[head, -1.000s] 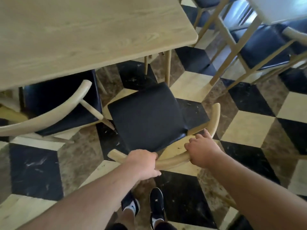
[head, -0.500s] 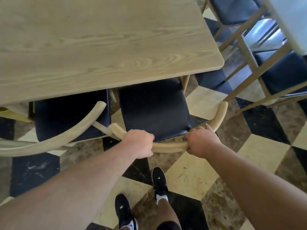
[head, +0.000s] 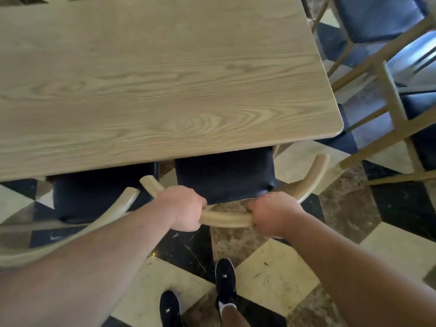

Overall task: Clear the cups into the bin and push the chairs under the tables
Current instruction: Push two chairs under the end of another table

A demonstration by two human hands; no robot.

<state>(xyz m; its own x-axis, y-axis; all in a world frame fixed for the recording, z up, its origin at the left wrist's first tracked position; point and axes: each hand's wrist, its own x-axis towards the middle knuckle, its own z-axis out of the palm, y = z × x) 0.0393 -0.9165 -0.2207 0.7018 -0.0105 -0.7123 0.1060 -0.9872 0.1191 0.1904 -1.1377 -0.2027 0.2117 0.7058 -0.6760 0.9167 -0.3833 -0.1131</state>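
Observation:
A chair with a black seat (head: 224,175) and a curved light-wood backrest (head: 226,219) stands at the near right end of a light wooden table (head: 153,79). The far part of the seat is hidden under the tabletop. My left hand (head: 182,208) grips the left part of the backrest. My right hand (head: 271,214) grips the backrest a little to the right of it. No cups are in view.
A second black-seated chair (head: 99,197) sits partly under the table just to the left, its curved backrest almost touching the first chair. More chairs (head: 377,17) and wooden table legs (head: 398,114) crowd the right side. My feet (head: 225,279) stand on checkered floor tiles.
The chair has slid forward under the table, so less of its seat shows. Both hands kept their grip on the backrest and I stepped closer to the table.

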